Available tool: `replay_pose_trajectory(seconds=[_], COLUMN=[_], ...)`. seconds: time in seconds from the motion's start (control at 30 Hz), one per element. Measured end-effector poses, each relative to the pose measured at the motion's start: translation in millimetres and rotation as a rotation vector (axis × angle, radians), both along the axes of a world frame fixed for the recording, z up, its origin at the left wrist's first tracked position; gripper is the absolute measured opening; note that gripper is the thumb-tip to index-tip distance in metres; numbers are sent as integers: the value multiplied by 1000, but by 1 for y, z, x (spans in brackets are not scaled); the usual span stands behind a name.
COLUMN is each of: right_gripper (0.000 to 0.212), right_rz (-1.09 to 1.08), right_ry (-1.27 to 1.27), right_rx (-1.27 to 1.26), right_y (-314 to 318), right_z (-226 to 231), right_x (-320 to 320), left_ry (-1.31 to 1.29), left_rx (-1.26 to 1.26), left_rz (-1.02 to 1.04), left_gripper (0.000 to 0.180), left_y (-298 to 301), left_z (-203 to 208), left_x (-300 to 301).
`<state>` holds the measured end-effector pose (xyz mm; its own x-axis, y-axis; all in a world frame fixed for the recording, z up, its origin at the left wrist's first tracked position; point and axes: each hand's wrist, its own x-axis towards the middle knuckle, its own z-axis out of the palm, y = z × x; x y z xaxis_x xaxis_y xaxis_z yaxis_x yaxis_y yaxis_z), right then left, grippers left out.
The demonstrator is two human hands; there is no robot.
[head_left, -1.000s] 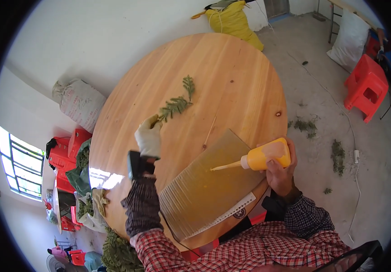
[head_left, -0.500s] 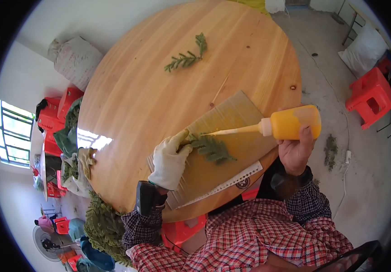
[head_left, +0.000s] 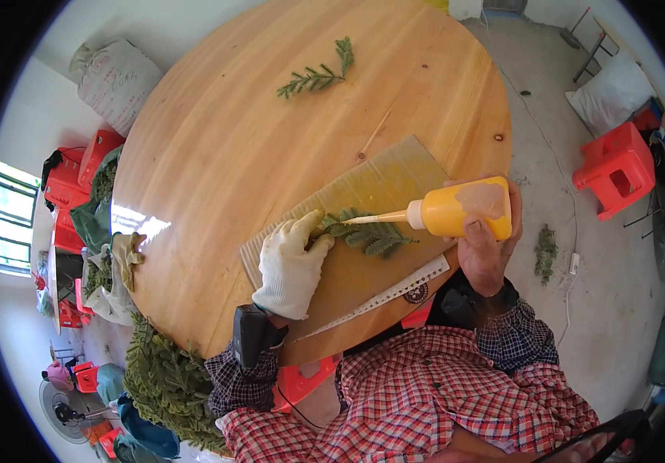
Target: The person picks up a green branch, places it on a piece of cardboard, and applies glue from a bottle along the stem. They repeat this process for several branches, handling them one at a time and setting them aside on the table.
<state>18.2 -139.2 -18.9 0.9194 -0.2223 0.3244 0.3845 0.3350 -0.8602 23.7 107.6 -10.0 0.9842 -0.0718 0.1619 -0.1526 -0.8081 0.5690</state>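
My left hand, in a white glove, pinches the left end of a green artificial pine sprig. Below the sprig lies a sheet of corrugated cardboard smeared with yellow. In my bare right hand is a squeeze bottle of orange-yellow liquid, tilted on its side. Its long thin nozzle points left, with the tip at the sprig close to my gloved fingers. Whether liquid is coming out is too small to tell. A white perforated strip rests along the cardboard's near edge.
Another pine sprig lies farther back on the round wooden table. A heap of green branches stands at the near left. Red stools are at both sides, and a cable runs over the floor at right.
The bottle and my right hand have moved left, and the nozzle tip stays by the sprig. The sprig has turned, its free end now farther right and higher. The whole view has shifted slightly.
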Motion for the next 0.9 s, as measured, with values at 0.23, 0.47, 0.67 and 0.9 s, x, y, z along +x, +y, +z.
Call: replay_pose_trajectory(seconds=[0.23,0.47,0.67,0.9], right_gripper=[53,53,58,57], right_rz=[-12,-89,-136,-152], right_ry=[6,-13,12,-23], right_rx=[-9,-62,-88,-19], right_y=[0,-18,-23,-35], right_z=[-1,-14,-3,-11], right_x=[-5,-13,-27,-39], left_ry=[-14,-78,-148,-98], left_rx=[42,-33,-25,-16], left_rz=[13,22,17,48], left_gripper=[32,31,32,33], left_y=[-2,0,-4,-5], left_z=[4,-7,-6,-2], left_x=[0,1,1,-1])
